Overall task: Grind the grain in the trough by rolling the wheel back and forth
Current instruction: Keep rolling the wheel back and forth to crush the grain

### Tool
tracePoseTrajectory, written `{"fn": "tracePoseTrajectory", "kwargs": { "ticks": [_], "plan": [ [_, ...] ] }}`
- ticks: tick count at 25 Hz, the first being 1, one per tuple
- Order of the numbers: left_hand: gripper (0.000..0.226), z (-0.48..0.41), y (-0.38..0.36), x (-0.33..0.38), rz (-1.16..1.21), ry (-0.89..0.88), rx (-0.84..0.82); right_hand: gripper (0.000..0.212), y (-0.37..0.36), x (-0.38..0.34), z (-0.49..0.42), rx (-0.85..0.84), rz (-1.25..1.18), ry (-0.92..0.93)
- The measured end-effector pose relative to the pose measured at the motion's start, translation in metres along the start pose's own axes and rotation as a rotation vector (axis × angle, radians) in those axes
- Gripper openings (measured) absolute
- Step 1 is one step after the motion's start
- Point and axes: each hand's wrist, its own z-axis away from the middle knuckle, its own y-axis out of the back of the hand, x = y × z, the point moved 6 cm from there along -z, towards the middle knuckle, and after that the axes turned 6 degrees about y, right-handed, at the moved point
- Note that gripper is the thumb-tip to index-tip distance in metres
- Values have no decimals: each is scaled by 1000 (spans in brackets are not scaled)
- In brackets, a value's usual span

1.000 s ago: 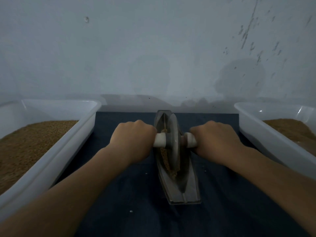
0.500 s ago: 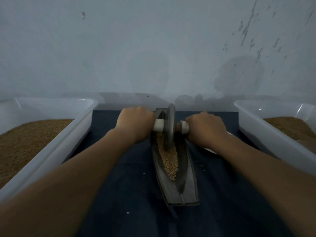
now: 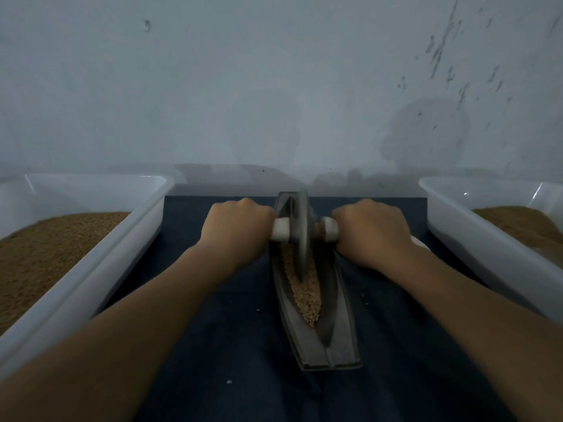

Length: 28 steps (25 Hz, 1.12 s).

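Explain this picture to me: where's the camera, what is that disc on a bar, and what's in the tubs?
It is one view, from a camera on the person's head, looking down along both arms. No robot here: the left hand and right hand each grip one white end of the bar through a metal wheel, which stands on edge at the far end of a narrow boat-shaped trough. Tan grain lies in its groove, nearer the camera. The trough rests on a dark cloth. The left tub and right tub, both white, hold brown granular material.
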Motion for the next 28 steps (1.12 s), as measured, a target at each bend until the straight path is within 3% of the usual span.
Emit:
{"fn": "tracePoseTrajectory", "kwargs": {
  "ticks": [6,9,12,16,20,24,28],
  "plan": [
    [14,-11,9,4,-45,-24,-33,20,-7,4,-3,-41,-53,-14],
    [17,35,19,3,15,-29,-8,43,15,-7,38,99,72,88],
    [40,51,32,4,-10,-75,109,60,34,-11,57,161,124,93],
    [14,17,8,4,10,-31,42,38,9,-4,27,49,53,34],
    [12,-14,-4,-5,52,72,-21,26,3,-3,-25,-31,-26,16],
    [12,17,7,-3,81,26,-25,29,13,-7,9,0,28,64],
    [47,58,35,4,22,-76,130,56,37,-13,61,188,98,113]
  ]
}}
